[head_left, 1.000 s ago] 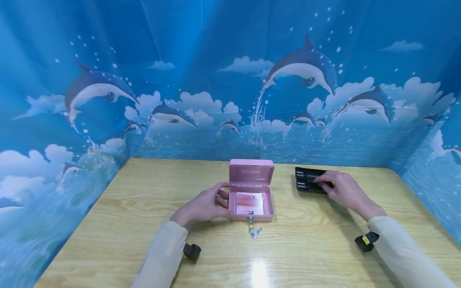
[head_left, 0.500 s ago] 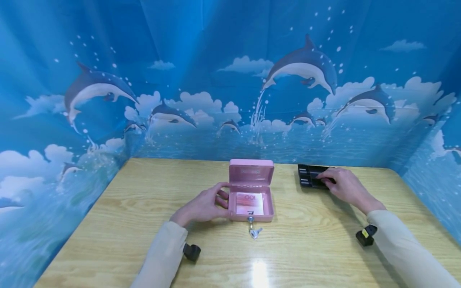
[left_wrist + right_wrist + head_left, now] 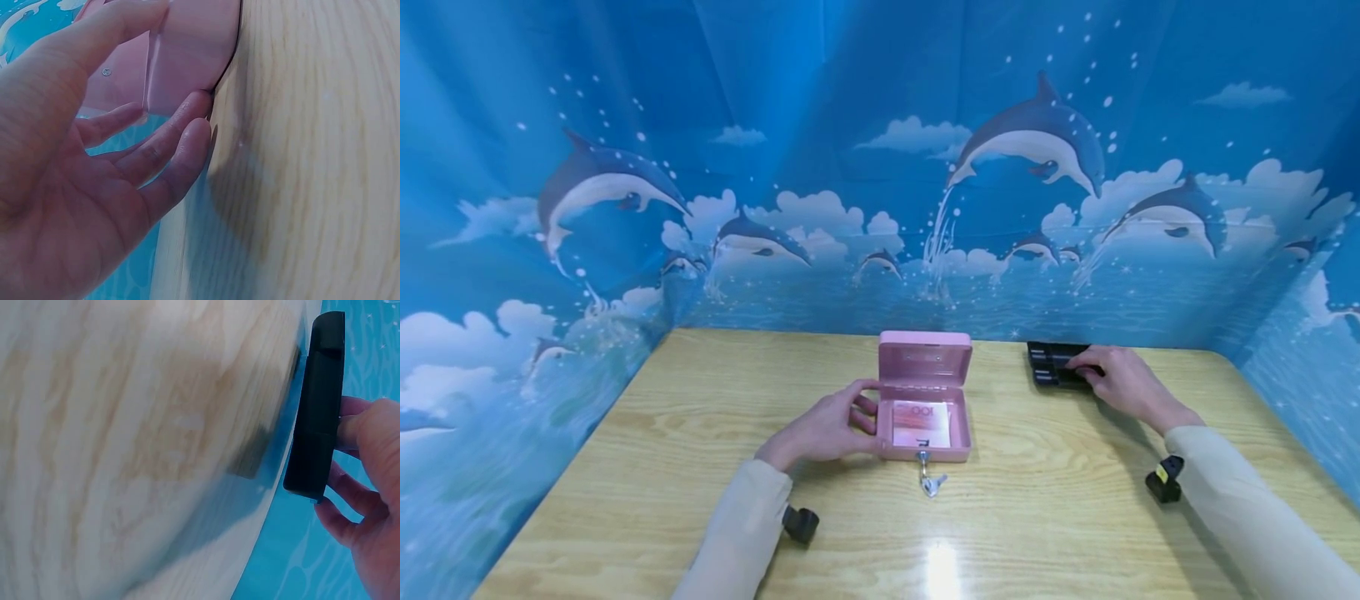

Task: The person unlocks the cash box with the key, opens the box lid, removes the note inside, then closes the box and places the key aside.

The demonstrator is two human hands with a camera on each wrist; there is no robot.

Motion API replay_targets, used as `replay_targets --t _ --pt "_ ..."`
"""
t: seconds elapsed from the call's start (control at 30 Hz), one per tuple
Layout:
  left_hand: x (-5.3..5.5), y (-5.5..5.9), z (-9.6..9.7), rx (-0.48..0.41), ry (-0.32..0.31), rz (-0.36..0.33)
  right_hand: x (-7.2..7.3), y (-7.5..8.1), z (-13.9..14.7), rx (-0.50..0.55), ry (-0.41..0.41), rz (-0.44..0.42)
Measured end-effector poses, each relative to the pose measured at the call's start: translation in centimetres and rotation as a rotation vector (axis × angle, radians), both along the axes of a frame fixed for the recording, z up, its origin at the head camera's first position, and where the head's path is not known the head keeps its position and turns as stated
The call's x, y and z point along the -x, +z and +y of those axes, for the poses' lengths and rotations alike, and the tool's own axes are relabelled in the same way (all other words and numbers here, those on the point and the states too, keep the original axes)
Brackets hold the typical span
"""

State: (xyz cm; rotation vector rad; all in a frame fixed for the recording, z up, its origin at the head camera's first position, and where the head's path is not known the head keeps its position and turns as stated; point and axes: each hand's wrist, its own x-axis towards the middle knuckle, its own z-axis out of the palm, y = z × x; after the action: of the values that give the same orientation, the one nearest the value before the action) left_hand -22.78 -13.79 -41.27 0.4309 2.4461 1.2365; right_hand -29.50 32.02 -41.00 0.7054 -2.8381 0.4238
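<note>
Pinching black compartmented plastic tray (image 3: 1055,360), right hand (image 3: 1123,382), near far edge of tabletop (image 3: 1037,492). Looks light, stiff; I'd hold it mid-length. Left hand (image 3: 829,427), relaxed, only touches pink metal box (image 3: 922,367).

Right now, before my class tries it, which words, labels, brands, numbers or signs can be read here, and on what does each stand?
"100": on the reddish note in the pink box, in the head view.
Too small to read: the note's finer print, and any mark on the yellow patch of the right wrist camera.
No readable text: black tray, key.
</note>
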Motion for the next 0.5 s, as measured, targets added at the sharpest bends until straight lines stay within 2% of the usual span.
replay_targets --t 0.5 --pt "0.01 0.15 0.03 0.008 -0.006 0.001 -0.08 -0.39 0.18 -0.01 -0.018 -0.007"
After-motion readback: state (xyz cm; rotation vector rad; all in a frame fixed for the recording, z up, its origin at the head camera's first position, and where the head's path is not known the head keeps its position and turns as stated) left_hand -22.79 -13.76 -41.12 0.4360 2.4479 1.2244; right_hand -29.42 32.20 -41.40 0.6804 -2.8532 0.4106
